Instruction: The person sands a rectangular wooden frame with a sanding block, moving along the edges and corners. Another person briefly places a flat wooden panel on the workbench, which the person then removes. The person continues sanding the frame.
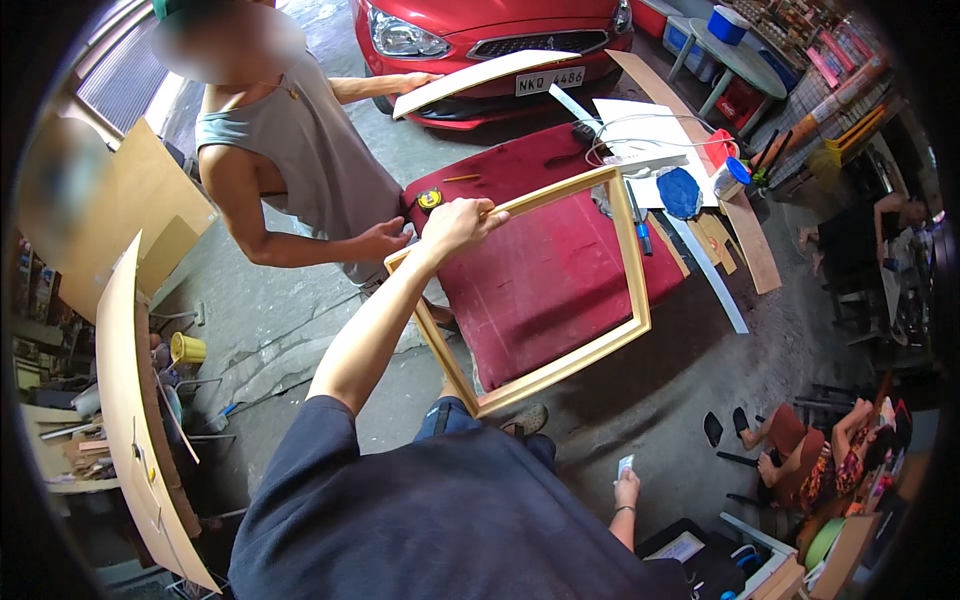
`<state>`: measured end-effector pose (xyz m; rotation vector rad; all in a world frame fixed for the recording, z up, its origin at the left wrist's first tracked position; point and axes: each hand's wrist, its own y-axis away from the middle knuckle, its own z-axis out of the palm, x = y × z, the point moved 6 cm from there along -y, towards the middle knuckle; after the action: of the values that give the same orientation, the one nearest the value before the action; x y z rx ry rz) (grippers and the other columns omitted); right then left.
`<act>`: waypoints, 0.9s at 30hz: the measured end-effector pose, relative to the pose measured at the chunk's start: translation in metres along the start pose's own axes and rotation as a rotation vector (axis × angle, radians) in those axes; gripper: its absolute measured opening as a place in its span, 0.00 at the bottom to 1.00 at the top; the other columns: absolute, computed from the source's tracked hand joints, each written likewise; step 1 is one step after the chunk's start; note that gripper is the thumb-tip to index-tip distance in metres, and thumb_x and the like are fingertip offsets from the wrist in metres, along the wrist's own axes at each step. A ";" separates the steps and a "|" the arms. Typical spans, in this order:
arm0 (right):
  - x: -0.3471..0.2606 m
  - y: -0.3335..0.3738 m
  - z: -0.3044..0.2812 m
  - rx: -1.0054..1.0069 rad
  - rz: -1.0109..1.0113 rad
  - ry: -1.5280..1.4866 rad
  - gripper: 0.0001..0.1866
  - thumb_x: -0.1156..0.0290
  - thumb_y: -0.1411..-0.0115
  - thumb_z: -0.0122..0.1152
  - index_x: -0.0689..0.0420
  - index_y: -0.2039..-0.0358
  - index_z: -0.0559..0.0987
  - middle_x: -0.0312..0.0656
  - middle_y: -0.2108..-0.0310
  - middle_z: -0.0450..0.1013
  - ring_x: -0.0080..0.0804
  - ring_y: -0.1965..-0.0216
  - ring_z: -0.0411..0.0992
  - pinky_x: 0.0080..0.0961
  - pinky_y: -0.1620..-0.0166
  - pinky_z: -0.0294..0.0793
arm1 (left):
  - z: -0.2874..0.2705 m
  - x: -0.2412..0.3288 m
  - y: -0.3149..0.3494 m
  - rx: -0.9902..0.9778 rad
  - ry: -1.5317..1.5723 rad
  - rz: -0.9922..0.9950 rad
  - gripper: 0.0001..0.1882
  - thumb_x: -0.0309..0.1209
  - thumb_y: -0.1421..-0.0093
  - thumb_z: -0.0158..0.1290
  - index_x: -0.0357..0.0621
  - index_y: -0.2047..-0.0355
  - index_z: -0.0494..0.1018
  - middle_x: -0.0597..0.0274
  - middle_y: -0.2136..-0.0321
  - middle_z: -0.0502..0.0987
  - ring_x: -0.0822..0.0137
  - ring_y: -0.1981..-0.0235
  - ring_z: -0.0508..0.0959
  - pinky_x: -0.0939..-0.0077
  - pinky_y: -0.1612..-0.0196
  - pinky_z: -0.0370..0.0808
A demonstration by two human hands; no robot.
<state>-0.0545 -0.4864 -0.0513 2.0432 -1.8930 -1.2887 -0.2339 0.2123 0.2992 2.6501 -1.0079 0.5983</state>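
My left hand [462, 226] is closed round the far rail of an unpainted wooden picture frame [631, 255]. The frame is tilted over a table with a dark red cover [545, 285], which shows through its opening. Low on the right, my right hand [627, 490] grips a small pale item [625, 465] too small to name, well away from the frame. Beyond my left hand lies a yellow-and-black tape measure [429, 200], with a pencil [461, 178] near it. A co-worker's hand [383, 240] is close to the frame's far left corner.
The co-worker [300, 140] stands at the table's left, another hand on a pale board [480, 80]. A red car [480, 30] is behind. Right of the frame are a blue marker [643, 236], a metal ruler [708, 275] and a blue cloth [680, 192]. Large wooden panels [130, 400] stand left.
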 end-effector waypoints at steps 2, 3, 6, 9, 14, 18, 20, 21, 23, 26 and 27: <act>0.012 -0.009 -0.016 0.021 -0.011 -0.020 0.24 0.58 0.24 0.45 0.67 0.46 0.79 0.48 0.62 0.80 0.33 0.70 0.76 0.32 0.65 0.77 | 0.028 -0.014 -0.028 -0.050 0.050 -0.007 0.27 0.57 0.31 0.49 0.44 0.60 0.81 0.55 0.75 0.81 0.57 0.69 0.85 0.59 0.62 0.78; 0.004 -0.004 -0.019 0.004 0.023 -0.046 0.25 0.58 0.24 0.45 0.67 0.46 0.79 0.48 0.62 0.80 0.33 0.70 0.76 0.32 0.65 0.77 | 0.035 -0.028 -0.035 -0.096 0.088 -0.061 0.28 0.58 0.31 0.49 0.44 0.60 0.81 0.56 0.76 0.81 0.59 0.70 0.84 0.60 0.63 0.78; -0.013 0.011 -0.038 0.037 0.018 -0.031 0.25 0.58 0.24 0.44 0.68 0.46 0.79 0.47 0.62 0.80 0.33 0.70 0.76 0.32 0.65 0.77 | 0.076 -0.077 -0.072 -0.202 0.135 -0.161 0.31 0.63 0.33 0.48 0.48 0.57 0.83 0.54 0.69 0.84 0.52 0.61 0.84 0.55 0.56 0.77; -0.001 0.038 -0.051 0.140 0.024 -0.011 0.24 0.59 0.25 0.45 0.71 0.55 0.79 0.50 0.70 0.78 0.41 0.73 0.74 0.39 0.65 0.73 | 0.113 -0.107 -0.109 -0.279 0.186 -0.172 0.33 0.66 0.35 0.48 0.50 0.55 0.83 0.54 0.66 0.85 0.52 0.58 0.84 0.55 0.54 0.77; 0.009 0.133 -0.028 0.199 0.140 0.024 0.25 0.57 0.25 0.44 0.70 0.56 0.79 0.55 0.70 0.77 0.41 0.72 0.75 0.40 0.64 0.73 | 0.168 -0.149 -0.154 -0.355 0.293 -0.121 0.33 0.62 0.37 0.53 0.47 0.49 0.80 0.50 0.57 0.84 0.51 0.53 0.82 0.56 0.51 0.75; 0.068 0.217 -0.005 0.185 0.284 0.035 0.27 0.56 0.25 0.43 0.71 0.56 0.78 0.58 0.69 0.78 0.49 0.72 0.77 0.45 0.65 0.75 | 0.197 -0.126 -0.169 -0.312 0.055 -0.010 0.25 0.48 0.39 0.59 0.47 0.46 0.78 0.52 0.52 0.81 0.52 0.49 0.79 0.58 0.46 0.73; 0.072 0.236 0.016 0.135 0.274 0.077 0.26 0.56 0.25 0.45 0.72 0.55 0.78 0.57 0.69 0.78 0.47 0.71 0.77 0.44 0.67 0.77 | 0.205 -0.142 -0.172 -0.101 -0.042 0.009 0.22 0.42 0.39 0.60 0.49 0.46 0.77 0.53 0.51 0.80 0.52 0.48 0.78 0.58 0.44 0.73; 0.058 0.249 0.026 0.114 0.280 0.076 0.26 0.56 0.25 0.45 0.72 0.55 0.78 0.57 0.69 0.78 0.47 0.70 0.78 0.44 0.67 0.78 | 0.202 -0.147 -0.166 0.032 -0.035 0.031 0.21 0.41 0.39 0.59 0.49 0.47 0.77 0.54 0.50 0.79 0.51 0.47 0.78 0.58 0.43 0.72; 0.058 0.264 0.029 0.115 0.337 0.003 0.26 0.57 0.25 0.45 0.72 0.54 0.78 0.57 0.68 0.78 0.48 0.69 0.78 0.43 0.68 0.79 | 0.198 -0.142 -0.142 0.298 0.002 0.085 0.20 0.38 0.39 0.58 0.49 0.47 0.77 0.55 0.49 0.78 0.51 0.46 0.77 0.57 0.42 0.72; 0.079 0.277 0.037 0.175 0.434 -0.129 0.26 0.57 0.26 0.46 0.71 0.55 0.79 0.60 0.63 0.78 0.51 0.66 0.79 0.46 0.67 0.79 | 0.186 -0.091 -0.091 0.357 0.206 0.194 0.15 0.34 0.38 0.59 0.44 0.53 0.77 0.54 0.55 0.80 0.51 0.52 0.79 0.58 0.47 0.74; 0.075 0.268 0.027 0.165 0.358 0.023 0.25 0.57 0.26 0.46 0.71 0.55 0.79 0.60 0.63 0.78 0.51 0.66 0.79 0.46 0.66 0.79 | 0.182 -0.082 -0.069 0.328 0.337 0.195 0.13 0.33 0.38 0.60 0.43 0.54 0.77 0.53 0.57 0.80 0.52 0.54 0.80 0.59 0.49 0.75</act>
<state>-0.2907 -0.6017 0.0446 1.6638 -2.2872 -1.0485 -0.1905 0.2445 0.0952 2.5963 -1.1508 1.3038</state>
